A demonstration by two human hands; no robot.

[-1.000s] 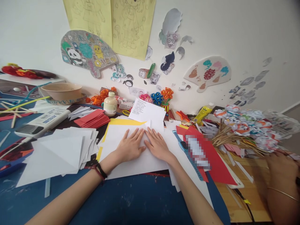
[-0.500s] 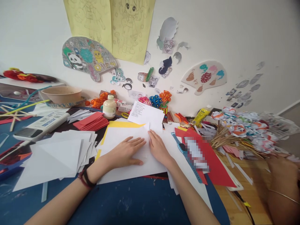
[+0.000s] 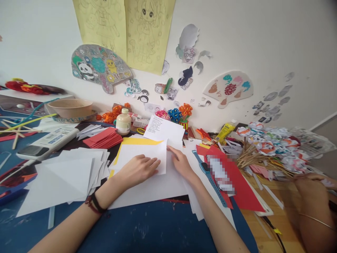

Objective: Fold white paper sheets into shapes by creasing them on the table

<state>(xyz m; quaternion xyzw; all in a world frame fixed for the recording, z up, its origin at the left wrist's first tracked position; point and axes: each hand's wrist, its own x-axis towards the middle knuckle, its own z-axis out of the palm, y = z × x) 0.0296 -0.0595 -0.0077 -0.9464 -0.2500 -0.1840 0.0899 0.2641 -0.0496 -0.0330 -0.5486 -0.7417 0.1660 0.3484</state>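
A sheet of white paper (image 3: 154,150) lies before me, its upper right corner and right edge lifted a little. My left hand (image 3: 139,170) rests on it, palm down, fingers together and slightly bent; its thumb is mostly hidden. Just right of the raised edge is my right hand (image 3: 181,163), turned on its side with fingers stretched out, its fingertips close to the corner. Whether they touch it I cannot tell. Yellow paper (image 3: 129,141) shows behind the sheet, and a larger white sheet (image 3: 150,191) lies underneath.
White paper squares (image 3: 58,179) and red paper slips (image 3: 103,138) lie left, near a glue bottle (image 3: 123,123). A handwritten sheet (image 3: 168,128) stands behind. Right are a blue watch (image 3: 206,168), red paper (image 3: 244,189), paper flowers on sticks (image 3: 265,144) and another person's hand (image 3: 313,191).
The white sheet's right edge has risen. My left hand has drawn its fingers in from lying flat and spread. My right hand has shifted slightly right, off the paper's surface.
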